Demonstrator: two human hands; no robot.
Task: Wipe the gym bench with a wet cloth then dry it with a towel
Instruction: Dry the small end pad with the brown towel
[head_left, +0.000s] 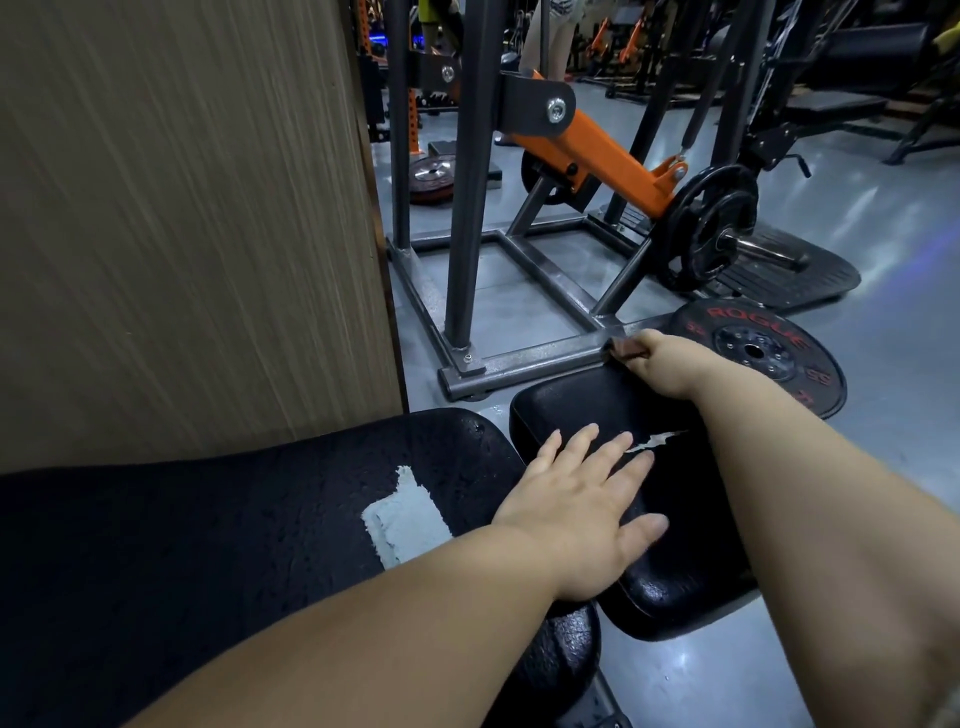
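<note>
A black padded gym bench runs from the lower left to the centre: a long back pad (234, 519) with a torn patch showing pale foam, and a smaller seat pad (571, 405) with a white tear. My left hand (582, 499) lies flat on the seat pad with its fingers spread. At the seat pad's far edge my right hand (660, 364) curls over the rim and grips a small brown cloth (626, 349), most of which is hidden under the hand.
A wooden panel (182, 208) rises at the left beside the bench. Ahead stands a steel machine frame (519, 358) with an orange arm and a loaded plate (711, 228). A Rogue weight plate (758, 353) lies on the grey floor right of the seat.
</note>
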